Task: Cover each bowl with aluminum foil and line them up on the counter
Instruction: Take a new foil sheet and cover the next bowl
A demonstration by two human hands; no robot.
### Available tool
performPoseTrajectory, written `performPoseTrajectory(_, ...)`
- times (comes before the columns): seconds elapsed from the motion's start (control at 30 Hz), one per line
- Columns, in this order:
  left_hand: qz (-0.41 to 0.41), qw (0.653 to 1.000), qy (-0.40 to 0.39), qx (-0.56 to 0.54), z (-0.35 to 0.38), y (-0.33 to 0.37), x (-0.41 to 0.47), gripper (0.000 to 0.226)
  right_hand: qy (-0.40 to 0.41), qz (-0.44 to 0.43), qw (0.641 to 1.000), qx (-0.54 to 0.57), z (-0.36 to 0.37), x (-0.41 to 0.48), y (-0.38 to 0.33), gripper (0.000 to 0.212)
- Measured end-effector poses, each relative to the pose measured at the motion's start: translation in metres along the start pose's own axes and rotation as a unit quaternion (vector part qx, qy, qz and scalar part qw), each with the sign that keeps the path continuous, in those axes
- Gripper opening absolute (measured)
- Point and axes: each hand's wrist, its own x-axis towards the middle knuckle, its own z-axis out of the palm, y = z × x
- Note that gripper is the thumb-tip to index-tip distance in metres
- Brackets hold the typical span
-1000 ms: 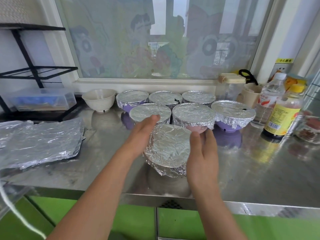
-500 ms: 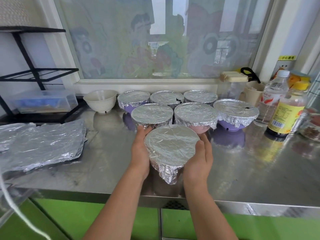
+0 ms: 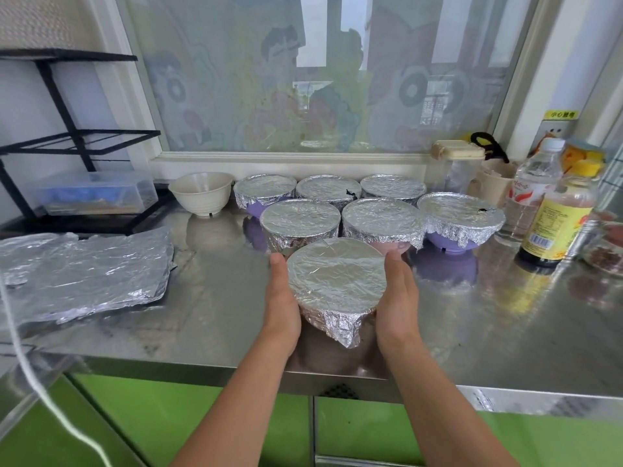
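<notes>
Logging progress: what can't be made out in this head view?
Contents of the foil-covered pink bowl and the six foil-covered bowls behind it: head view, foil hides them.
Whether that bowl touches the steel counter: left hand, right hand and hanging foil hide its base.
Left end of the crumpled foil sheet: cut off by the frame edge.
Text on the yellow-labelled bottle: too small.

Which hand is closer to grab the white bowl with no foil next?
Left. The uncovered white bowl sits left of the covered bowls, on the left hand side. The right hand would have to cross the foil-covered bowl both hands hold.
</notes>
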Motion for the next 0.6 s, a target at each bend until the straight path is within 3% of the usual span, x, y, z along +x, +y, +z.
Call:
performPoseTrajectory(0.13, 0.066, 0.996, -0.019, 0.053, -0.023, 0.014, 0.017, 0.085, -0.12, -0.039, 0.991, -0.048, -0.028, -0.001, -0.007, 0.124)
performPoseTrajectory(0.23, 0.093, 0.983, -0.067, 0.146, -0.022, 0.031, 0.032, 0.11, -0.209, -0.063, 0.968, -0.123, -0.034, 0.003, -0.004, 0.155)
performPoseTrajectory(0.33, 0.058, 0.97, -0.12, 0.203, -0.016, 0.033, 0.038, 0.105, -0.233, -0.086, 0.949, -0.191, -0.031, 0.0, 0.0, 0.164)
performPoseTrajectory(0.47, 0.048, 0.977, -0.09, 0.189, -0.011, 0.024, 0.031, 0.08, -0.22, -0.086, 0.957, -0.167, -0.029, -0.001, 0.007, 0.157)
performPoseTrajectory(0.5, 0.04, 0.979, -0.084, 0.179, -0.01, 0.024, 0.029, 0.08, -0.214, -0.077, 0.962, -0.151, -0.029, -0.001, 0.009, 0.158)
performPoseTrajectory(0.6, 0.045, 0.977, -0.092, 0.189, -0.015, 0.025, 0.021, 0.115, -0.215, -0.069, 0.967, -0.12, -0.031, 0.002, 0.014, 0.159)
